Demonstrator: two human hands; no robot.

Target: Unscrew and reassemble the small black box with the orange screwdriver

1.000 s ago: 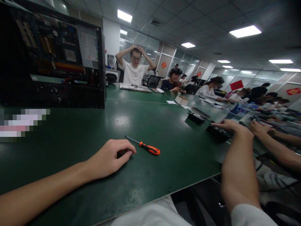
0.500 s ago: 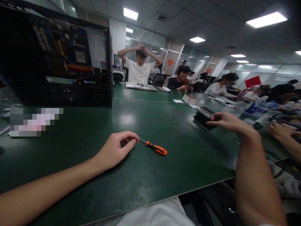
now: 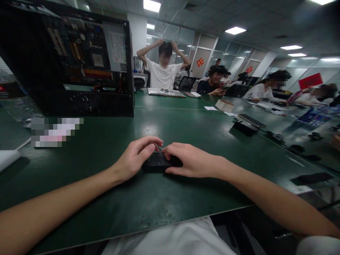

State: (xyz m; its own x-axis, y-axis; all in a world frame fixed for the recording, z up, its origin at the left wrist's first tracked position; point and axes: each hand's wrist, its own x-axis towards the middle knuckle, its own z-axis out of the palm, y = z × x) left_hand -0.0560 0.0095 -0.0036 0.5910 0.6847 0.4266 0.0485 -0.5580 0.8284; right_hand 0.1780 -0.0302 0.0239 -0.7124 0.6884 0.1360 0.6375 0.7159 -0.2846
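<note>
A small flat black box (image 3: 156, 163) lies on the green table (image 3: 186, 131) in front of me. My left hand (image 3: 135, 157) curls over its left end, fingers bent around it. From the other side my right hand (image 3: 190, 160) covers its right end, fingers wrapped on it. Both hands grip the box and their fingertips nearly meet above it. The orange-handled screwdriver seen earlier is hidden, probably under my right hand.
An open black computer case (image 3: 77, 63) stands at the back left. A white object (image 3: 7, 158) lies at the far left edge. Other black boxes (image 3: 245, 127) and small parts sit to the right. Several people sit along the far side.
My right hand brought a black box from the right side to the table centre. My left hand closed on its other end. The screwdriver is now out of sight.
</note>
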